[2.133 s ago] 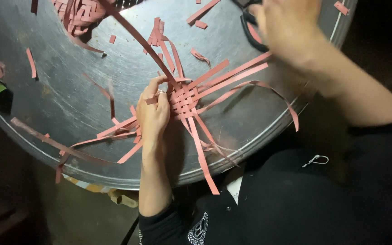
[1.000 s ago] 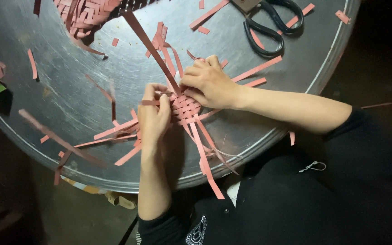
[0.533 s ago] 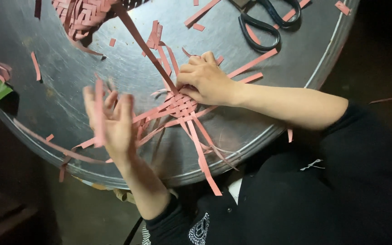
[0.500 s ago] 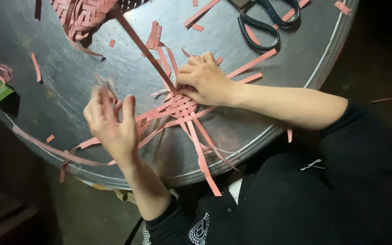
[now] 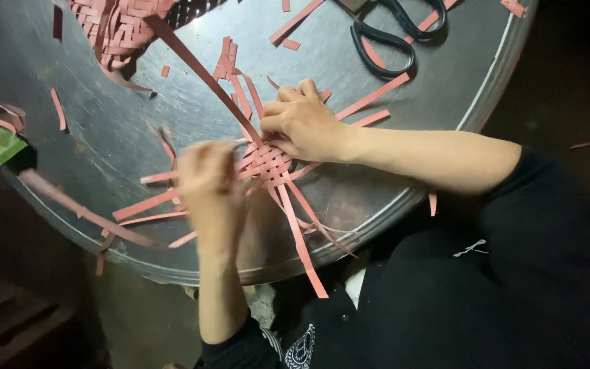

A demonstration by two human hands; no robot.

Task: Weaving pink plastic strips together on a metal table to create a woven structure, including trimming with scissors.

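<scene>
A small flat weave of pink strips (image 5: pixel 269 164) lies on a round grey metal tray (image 5: pixel 104 137), with loose strip ends fanning out on all sides. My right hand (image 5: pixel 305 123) rests on the weave's upper right edge, fingers bent and pinching strips there. My left hand (image 5: pixel 209 184) is at the weave's left edge, blurred by motion; I cannot see its grip. A long pink strip (image 5: pixel 199 72) runs from the weave up to the far left.
Black-handled scissors (image 5: pixel 390 41) lie at the tray's far right. A larger woven pink piece (image 5: pixel 114 24) sits at the far left. Short pink offcuts (image 5: pixel 57 108) are scattered over the tray. A green scrap (image 5: pixel 1 145) lies at its left rim.
My left hand, raised off to the left half a second ago, has dropped back to the weave's left edge. My right hand has stayed on the weave.
</scene>
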